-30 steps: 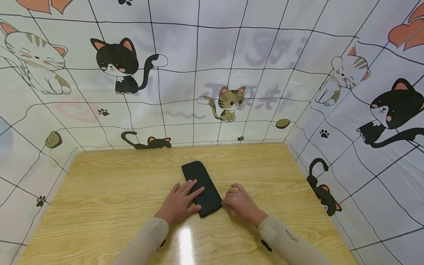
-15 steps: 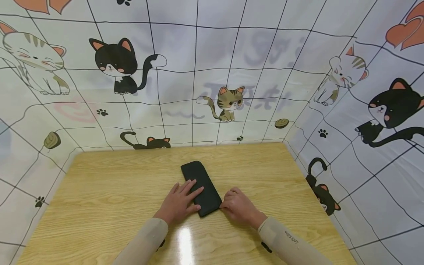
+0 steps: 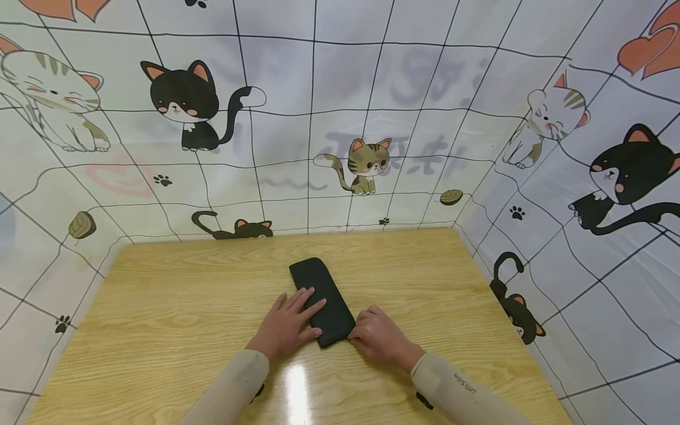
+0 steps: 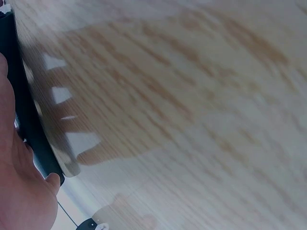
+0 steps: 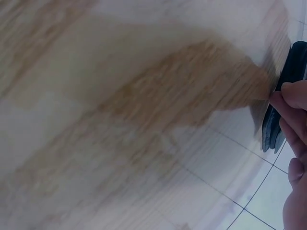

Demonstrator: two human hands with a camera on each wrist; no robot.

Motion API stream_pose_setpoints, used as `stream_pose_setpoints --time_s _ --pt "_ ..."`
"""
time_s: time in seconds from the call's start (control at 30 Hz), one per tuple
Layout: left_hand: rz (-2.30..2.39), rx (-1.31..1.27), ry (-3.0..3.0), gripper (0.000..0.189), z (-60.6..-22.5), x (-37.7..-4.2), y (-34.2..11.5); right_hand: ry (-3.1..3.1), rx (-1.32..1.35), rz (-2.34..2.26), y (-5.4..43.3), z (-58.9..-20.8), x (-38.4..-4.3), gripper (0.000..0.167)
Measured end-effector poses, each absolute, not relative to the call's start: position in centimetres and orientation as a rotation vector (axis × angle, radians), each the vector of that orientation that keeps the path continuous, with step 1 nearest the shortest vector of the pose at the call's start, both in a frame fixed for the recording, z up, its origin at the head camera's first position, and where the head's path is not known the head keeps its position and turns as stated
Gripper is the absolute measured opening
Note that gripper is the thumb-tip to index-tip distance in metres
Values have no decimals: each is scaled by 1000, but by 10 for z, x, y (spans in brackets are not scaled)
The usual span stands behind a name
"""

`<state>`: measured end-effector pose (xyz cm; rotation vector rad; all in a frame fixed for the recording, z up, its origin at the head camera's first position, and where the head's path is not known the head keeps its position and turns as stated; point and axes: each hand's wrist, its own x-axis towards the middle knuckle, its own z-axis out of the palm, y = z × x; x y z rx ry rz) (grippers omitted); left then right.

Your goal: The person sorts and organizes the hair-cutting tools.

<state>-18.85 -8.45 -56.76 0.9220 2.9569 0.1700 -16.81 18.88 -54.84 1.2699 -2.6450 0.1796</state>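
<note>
A flat black case, long with rounded corners, lies aslant on the wooden table. The left hand rests on its left side, fingers spread and fairly straight across the top. In the left wrist view the case shows as a dark strip beside that hand. At the near right corner, the right hand has its fingers curled, with thumb and forefinger pinching at the edge. The right wrist view has these fingertips against the side of the case; whatever small part lies between them is hidden.
The wooden table reaches back to a white cloth wall printed with grid lines and cartoon cats. More of this cloth hangs along the right side. Light glares off the table near its front.
The right hand has slid slightly left and toward the body around the case's near right corner, its fingers curling in more. The left hand and the case have stayed in place.
</note>
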Motion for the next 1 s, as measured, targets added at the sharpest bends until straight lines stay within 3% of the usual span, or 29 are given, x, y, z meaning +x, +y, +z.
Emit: stream_pose_setpoints --time_s 1.0 --pt "257 939 2977 65 -566 -187 -84 -2582 1220 30 179 -548 -159 6"
